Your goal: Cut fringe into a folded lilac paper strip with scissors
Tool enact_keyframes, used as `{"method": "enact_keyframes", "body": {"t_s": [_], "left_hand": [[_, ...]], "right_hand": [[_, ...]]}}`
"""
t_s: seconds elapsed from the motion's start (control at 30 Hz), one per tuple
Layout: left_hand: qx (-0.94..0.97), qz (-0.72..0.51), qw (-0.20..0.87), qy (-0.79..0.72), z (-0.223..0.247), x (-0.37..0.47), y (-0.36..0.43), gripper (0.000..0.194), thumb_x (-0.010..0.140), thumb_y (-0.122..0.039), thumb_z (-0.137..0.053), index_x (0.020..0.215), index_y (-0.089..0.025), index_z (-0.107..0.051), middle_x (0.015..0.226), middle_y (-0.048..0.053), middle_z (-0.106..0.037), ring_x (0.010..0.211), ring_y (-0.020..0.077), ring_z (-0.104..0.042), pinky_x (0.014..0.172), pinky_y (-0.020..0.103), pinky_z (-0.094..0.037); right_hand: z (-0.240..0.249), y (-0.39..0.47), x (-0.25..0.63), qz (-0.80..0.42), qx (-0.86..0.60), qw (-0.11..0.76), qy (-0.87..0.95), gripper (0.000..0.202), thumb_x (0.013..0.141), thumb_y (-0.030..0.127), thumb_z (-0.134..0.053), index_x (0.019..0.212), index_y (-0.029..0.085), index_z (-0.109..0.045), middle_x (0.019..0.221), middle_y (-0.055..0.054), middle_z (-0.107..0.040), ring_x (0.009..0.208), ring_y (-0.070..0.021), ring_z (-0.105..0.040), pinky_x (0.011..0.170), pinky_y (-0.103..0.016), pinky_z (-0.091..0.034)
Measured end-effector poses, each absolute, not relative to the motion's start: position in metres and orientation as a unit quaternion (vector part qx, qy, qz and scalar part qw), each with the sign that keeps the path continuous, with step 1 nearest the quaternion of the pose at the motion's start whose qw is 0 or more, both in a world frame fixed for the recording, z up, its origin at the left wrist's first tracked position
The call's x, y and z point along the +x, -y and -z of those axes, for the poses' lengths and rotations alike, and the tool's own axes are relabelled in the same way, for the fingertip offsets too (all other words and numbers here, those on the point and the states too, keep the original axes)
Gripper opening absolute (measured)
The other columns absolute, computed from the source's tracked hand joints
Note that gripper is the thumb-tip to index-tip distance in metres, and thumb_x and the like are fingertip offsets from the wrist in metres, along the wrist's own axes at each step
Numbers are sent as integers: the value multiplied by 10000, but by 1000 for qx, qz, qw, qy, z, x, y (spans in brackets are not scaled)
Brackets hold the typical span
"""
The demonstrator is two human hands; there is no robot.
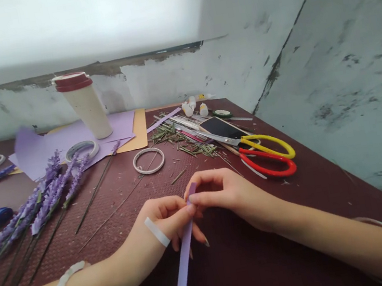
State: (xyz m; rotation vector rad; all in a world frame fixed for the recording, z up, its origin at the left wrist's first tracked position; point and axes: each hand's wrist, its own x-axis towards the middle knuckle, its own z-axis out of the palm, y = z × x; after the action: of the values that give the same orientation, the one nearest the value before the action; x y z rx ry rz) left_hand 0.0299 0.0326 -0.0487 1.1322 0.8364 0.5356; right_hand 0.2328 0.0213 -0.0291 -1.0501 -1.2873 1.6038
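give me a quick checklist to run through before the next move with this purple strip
1. Purple strip held: ok, left hand and right hand both pinch it near its upper end.
2. Strip's lower end free: cannot tell, it runs out of the picture.
3. Scissors clear of the phone: not ok, they overlap it in this view.
4. Tabletop clear of scraps: not ok, green clippings lie scattered beyond the hands.
5. Cup lidded: ok, its red lid is on.
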Motion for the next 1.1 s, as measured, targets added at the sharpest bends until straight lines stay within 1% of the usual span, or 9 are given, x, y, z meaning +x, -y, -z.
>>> {"method": "enact_keyframes", "body": {"t_s": [0.13, 0.23, 0.33, 0.43, 0.6, 0.7, 0.83, 0.93, 1.1], "left_hand": [[503, -250, 734, -382, 48, 30, -32, 396, 877, -548, -912, 789, -205, -734, 611, 12, -827, 409, 115, -670, 404, 187, -364], [491, -251, 740, -386, 50, 33, -33, 432, 840, -571, -937, 762, -212, -709, 587, 10, -813, 381, 118, -647, 385, 191, -347], [476, -252, 748, -388, 53, 34, -34, 451, 826, -586, -942, 744, -216, -698, 567, 8, -800, 362, 108, -606, 376, 191, -334], [468, -247, 756, -384, 53, 33, -34, 404, 866, -545, -926, 768, -211, -720, 590, 8, -817, 381, 99, -619, 391, 176, -339], [463, -237, 765, -380, 53, 30, -34, 380, 893, -541, -908, 795, -215, -738, 616, 12, -834, 411, 123, -678, 410, 182, -374], [459, -233, 767, -382, 55, 31, -33, 393, 886, -560, -906, 793, -219, -735, 605, 7, -825, 398, 117, -654, 401, 184, -361], [461, -230, 767, -383, 58, 33, -32, 417, 863, -576, -915, 767, -222, -717, 571, -1, -800, 376, 106, -620, 380, 181, -333], [458, -229, 768, -386, 59, 33, -34, 427, 845, -590, -924, 773, -224, -715, 563, -6, -793, 370, 119, -636, 374, 183, -343], [453, -233, 765, -396, 58, 34, -38, 464, 829, -620, -934, 767, -223, -703, 554, -4, -786, 368, 118, -631, 384, 184, -363]], "right_hand": [[33, -21, 233, -654, -410, 411, 485, 411, 726, 557, -1036, 799, 218, -814, 785, 6, -776, 735, -167, -676, 792, -327, -569], [34, -21, 234, -661, -416, 414, 467, 395, 734, 534, -1049, 825, 219, -829, 764, 11, -785, 740, -164, -692, 790, -314, -561], [35, -21, 232, -669, -426, 416, 445, 386, 717, 503, -1069, 791, 216, -823, 728, 13, -788, 731, -162, -689, 783, -305, -545], [35, -21, 230, -681, -431, 412, 424, 400, 686, 499, -1085, 752, 211, -815, 689, 18, -772, 715, -158, -673, 772, -300, -531], [37, -20, 228, -691, -438, 411, 402, 438, 673, 527, -1092, 743, 207, -801, 701, 10, -780, 720, -162, -668, 769, -303, -516], [38, -21, 228, -695, -445, 408, 390, 468, 665, 548, -1093, 735, 212, -775, 696, 10, -777, 719, -167, -661, 764, -307, -506], [39, -21, 227, -693, -442, 405, 400, 501, 678, 590, -1076, 708, 213, -749, 651, 25, -729, 696, -159, -612, 756, -309, -481], [39, -21, 227, -687, -446, 406, 405, 495, 677, 598, -1073, 720, 204, -776, 672, 20, -733, 708, -159, -609, 758, -309, -478], [40, -20, 228, -702, -433, 414, 384, 453, 650, 545, -1093, 762, 208, -812, 741, 1, -787, 749, -175, -670, 801, -324, -516]]}}
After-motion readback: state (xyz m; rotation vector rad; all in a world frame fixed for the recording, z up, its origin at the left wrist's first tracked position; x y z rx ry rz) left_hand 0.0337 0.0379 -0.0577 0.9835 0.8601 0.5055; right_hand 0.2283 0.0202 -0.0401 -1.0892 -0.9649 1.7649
